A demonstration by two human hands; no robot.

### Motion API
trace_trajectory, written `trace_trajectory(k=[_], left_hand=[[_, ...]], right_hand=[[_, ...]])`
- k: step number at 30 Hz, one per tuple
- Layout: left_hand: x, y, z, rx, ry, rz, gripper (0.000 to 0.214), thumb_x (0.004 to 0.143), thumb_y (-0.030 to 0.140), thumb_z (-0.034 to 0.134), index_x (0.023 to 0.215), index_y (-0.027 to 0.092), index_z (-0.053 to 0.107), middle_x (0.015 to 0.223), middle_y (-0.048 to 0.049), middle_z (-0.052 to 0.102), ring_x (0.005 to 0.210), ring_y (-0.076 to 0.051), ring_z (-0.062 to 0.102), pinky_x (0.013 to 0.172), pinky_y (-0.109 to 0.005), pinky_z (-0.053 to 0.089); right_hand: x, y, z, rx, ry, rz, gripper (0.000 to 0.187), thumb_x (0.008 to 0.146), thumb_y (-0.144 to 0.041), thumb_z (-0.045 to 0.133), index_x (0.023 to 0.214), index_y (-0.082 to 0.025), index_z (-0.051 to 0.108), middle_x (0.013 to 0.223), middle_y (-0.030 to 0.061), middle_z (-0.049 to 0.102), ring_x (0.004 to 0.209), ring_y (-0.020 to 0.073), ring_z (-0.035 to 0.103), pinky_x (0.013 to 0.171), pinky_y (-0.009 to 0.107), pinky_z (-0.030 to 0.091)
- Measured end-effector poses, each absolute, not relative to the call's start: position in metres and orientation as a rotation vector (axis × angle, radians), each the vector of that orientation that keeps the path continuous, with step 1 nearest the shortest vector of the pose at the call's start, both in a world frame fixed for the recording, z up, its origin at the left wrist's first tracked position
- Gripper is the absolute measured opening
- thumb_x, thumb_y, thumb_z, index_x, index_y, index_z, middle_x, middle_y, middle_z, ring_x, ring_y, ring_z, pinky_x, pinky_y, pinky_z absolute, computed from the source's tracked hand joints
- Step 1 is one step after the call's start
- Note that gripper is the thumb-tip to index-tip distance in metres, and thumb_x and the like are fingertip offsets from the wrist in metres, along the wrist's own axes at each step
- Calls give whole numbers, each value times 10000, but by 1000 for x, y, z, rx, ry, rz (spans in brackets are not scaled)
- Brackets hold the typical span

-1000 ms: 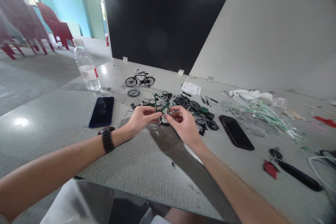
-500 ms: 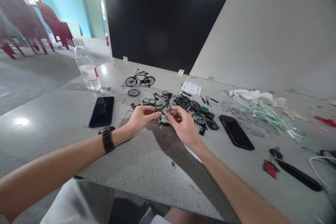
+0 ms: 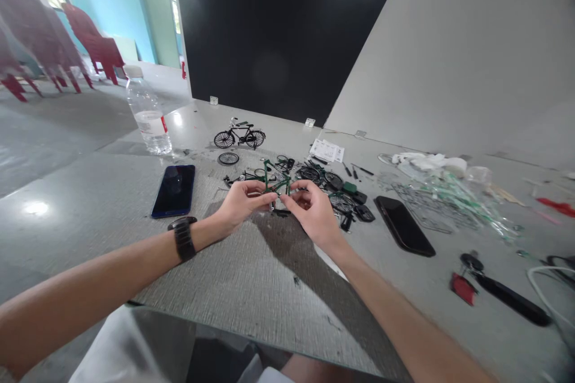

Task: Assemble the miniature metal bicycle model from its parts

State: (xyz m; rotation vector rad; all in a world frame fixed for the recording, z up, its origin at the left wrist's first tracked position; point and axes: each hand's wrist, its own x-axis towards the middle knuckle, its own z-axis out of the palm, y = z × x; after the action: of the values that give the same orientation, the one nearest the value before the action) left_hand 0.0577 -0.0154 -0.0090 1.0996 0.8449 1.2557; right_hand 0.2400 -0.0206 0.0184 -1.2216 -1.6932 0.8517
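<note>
Between my two hands is a small green model bicycle frame (image 3: 266, 173), held upright just above the table. My left hand (image 3: 241, 202) pinches its lower left part between thumb and fingers. From the other side, my right hand (image 3: 312, 209) closes on the frame's right end, its thumb close to my left thumb. My fingertips hide the joints where they meet. Behind them lie loose model parts, among them dark spoked wheels (image 3: 309, 175) and a green box-shaped piece (image 3: 350, 188). A finished-looking black model bicycle (image 3: 240, 134) stands farther back, with a single wheel (image 3: 229, 158) lying before it.
A blue-edged phone (image 3: 174, 191) and a water bottle (image 3: 153, 122) are on the left. On the right are a black phone (image 3: 404, 225), clear plastic wrapping (image 3: 467, 197) and a black-handled object (image 3: 512, 299). Printed paper (image 3: 327, 150) and small tools (image 3: 363, 170) lie at the back.
My right fingers have shifted slightly, drawing closer in against the right end of the green frame. My left hand stays nearly still, and the table items have not moved.
</note>
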Motion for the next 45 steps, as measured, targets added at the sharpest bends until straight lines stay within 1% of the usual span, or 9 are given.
trace_trajectory(k=[3, 6, 11, 17, 23, 27, 31, 36, 45], left_hand=[[58, -15, -9, 1102, 836, 1249, 353, 666, 392, 869, 722, 128, 642, 725, -1, 606, 697, -118, 612, 712, -280, 547], [57, -16, -9, 1126, 841, 1243, 350, 687, 399, 856, 694, 126, 636, 690, -5, 601, 685, -121, 604, 689, -273, 538], [57, -16, -8, 1114, 837, 1235, 350, 685, 396, 859, 681, 129, 632, 675, -3, 592, 706, -133, 621, 680, -265, 531], [58, -16, -8, 1094, 844, 1248, 347, 671, 397, 864, 702, 132, 641, 688, 4, 588, 673, -120, 599, 692, -285, 539], [59, -16, -8, 1088, 820, 1268, 373, 654, 382, 873, 638, 140, 589, 635, 42, 508, 638, -97, 561, 686, -271, 537], [58, -17, -7, 1097, 820, 1246, 347, 678, 396, 860, 687, 137, 629, 672, 20, 550, 683, -114, 589, 702, -275, 538], [58, -18, -4, 1070, 853, 1207, 337, 684, 392, 860, 714, 129, 652, 716, -4, 592, 732, -126, 610, 715, -273, 538], [57, -18, -4, 1006, 844, 1196, 345, 658, 374, 881, 735, 130, 650, 746, 0, 595, 744, -122, 617, 715, -266, 536], [57, -22, 3, 976, 835, 1202, 330, 653, 337, 882, 701, 136, 625, 718, 15, 575, 718, -114, 600, 704, -267, 533]], right_hand=[[239, -22, 19, -1227, -1691, 849, 368, 805, -491, 722, 981, -212, 559, 702, -9, 615, 591, 157, 511, 556, 298, 366], [239, -22, 19, -1229, -1687, 838, 363, 811, -487, 716, 988, -212, 559, 699, -10, 615, 593, 157, 511, 550, 295, 361], [240, -22, 18, -1222, -1703, 820, 354, 825, -488, 709, 989, -214, 556, 715, -9, 619, 609, 156, 522, 550, 291, 365], [238, -24, 22, -1166, -1674, 860, 348, 835, -483, 704, 1001, -228, 536, 675, -32, 590, 562, 139, 469, 526, 281, 348], [238, -24, 21, -1189, -1674, 861, 351, 817, -491, 719, 981, -216, 575, 689, -17, 604, 553, 132, 456, 516, 283, 339], [238, -23, 22, -1201, -1663, 877, 360, 813, -490, 722, 986, -213, 571, 677, -15, 601, 578, 145, 488, 535, 289, 365], [238, -24, 23, -1203, -1668, 864, 352, 820, -489, 714, 983, -215, 563, 669, -17, 602, 583, 152, 500, 540, 294, 363], [239, -24, 21, -1211, -1673, 844, 351, 820, -489, 720, 971, -213, 565, 698, -7, 624, 610, 158, 530, 558, 297, 377], [241, -23, 21, -1233, -1725, 740, 342, 823, -504, 717, 931, -212, 575, 698, -14, 602, 604, 144, 505, 562, 288, 374]])
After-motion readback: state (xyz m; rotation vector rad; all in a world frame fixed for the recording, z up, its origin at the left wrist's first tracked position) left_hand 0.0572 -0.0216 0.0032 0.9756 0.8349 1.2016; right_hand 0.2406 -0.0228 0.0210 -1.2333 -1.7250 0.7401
